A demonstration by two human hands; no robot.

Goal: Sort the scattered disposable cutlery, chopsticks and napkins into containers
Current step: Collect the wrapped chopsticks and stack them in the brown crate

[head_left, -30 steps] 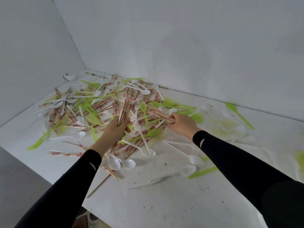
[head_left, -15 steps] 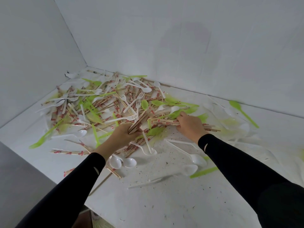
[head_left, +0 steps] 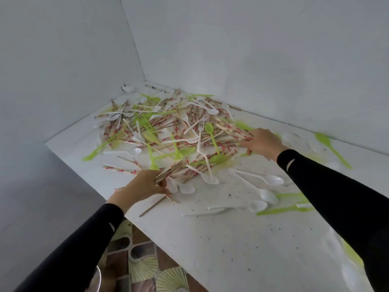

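A heap of wrapped chopsticks (head_left: 168,127), white forks (head_left: 185,141), white spoons and green cutlery lies on the white table (head_left: 221,239) against the corner. My left hand (head_left: 141,186) grips a bundle of chopsticks (head_left: 168,172) at the heap's near edge. At the heap's right side, my right hand (head_left: 263,143) holds the end of another bunch of chopsticks (head_left: 233,130). Loose white spoons (head_left: 271,180) and a green spoon (head_left: 332,147) lie to the right.
White walls close off the table at the back and left. The near table edge runs diagonally, with patterned floor (head_left: 151,268) and a white sandal (head_left: 139,249) below it. A metal rim (head_left: 97,279) shows at the bottom left. No containers are in sight.
My left hand has pulled its chopstick bundle back toward the near edge. My right hand has shifted right and a little farther back, drawing chopsticks out of the heap.
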